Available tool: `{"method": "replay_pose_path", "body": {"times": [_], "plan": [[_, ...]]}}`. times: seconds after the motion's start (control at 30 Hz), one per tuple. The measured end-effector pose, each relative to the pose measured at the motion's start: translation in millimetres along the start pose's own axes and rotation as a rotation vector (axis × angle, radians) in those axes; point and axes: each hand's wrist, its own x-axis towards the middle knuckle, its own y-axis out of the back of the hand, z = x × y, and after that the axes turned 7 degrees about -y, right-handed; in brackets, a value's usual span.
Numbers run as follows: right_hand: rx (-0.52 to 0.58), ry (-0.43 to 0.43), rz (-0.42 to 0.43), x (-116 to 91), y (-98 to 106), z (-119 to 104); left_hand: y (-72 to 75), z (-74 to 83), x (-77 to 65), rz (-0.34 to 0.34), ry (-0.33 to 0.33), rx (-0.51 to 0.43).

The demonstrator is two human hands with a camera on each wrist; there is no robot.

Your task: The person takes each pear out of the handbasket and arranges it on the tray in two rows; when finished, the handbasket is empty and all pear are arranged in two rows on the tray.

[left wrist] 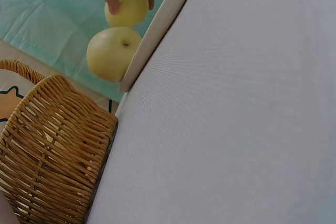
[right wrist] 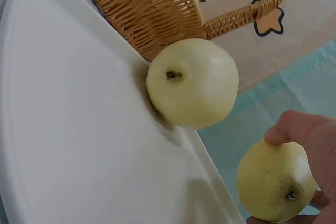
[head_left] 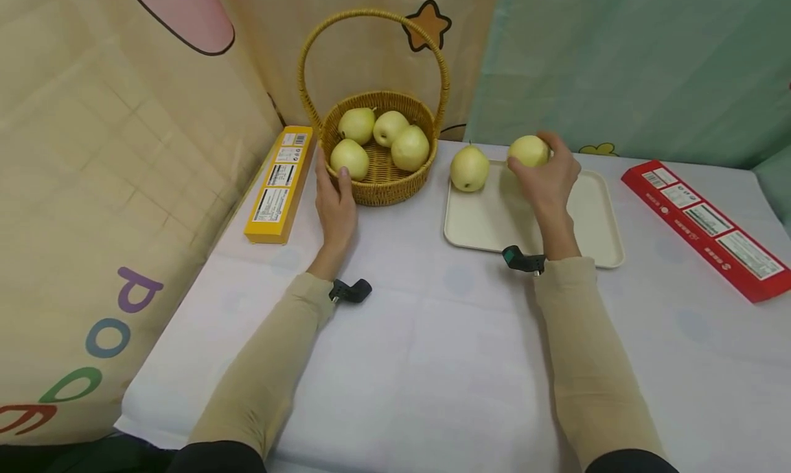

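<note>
Head view: a yellow pear (head_left: 529,150) is grasped from above by the right hand (head_left: 548,178), its fingers curled round the fruit at the far edge of the cream tray (head_left: 587,219). Whether the pear touches the tray cannot be told. A second pear (head_left: 469,168) stands on the tray just to the left of that hand, beside the wicker basket (head_left: 383,185). The step in hand is judged to be the setting of fruit on the tray; the next move would call for lowering, then a release clear of the neighbouring pear. The left hand (head_left: 336,202) lies against the near left wall of the basket, fingers fairly straight, thumb over the rim, nothing grasped. Three pears (head_left: 383,140) remain in the basket. Both forearms are extended forward over the white tablecloth (head_left: 432,363).
</note>
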Motion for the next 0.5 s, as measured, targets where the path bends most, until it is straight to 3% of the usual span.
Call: {"method": "replay_pose_path", "body": {"times": [0.17,0.5], "plan": [[-0.051,-0.05,-0.003,3.2,1.1,13.0,-0.3,-0.5,0.3,-0.003,0.001,-0.005],[-0.093,-0.051,-0.019,2.0,-2.5,17.4,0.5,-0.8,-0.1,-0.003,0.013,-0.003]]}}
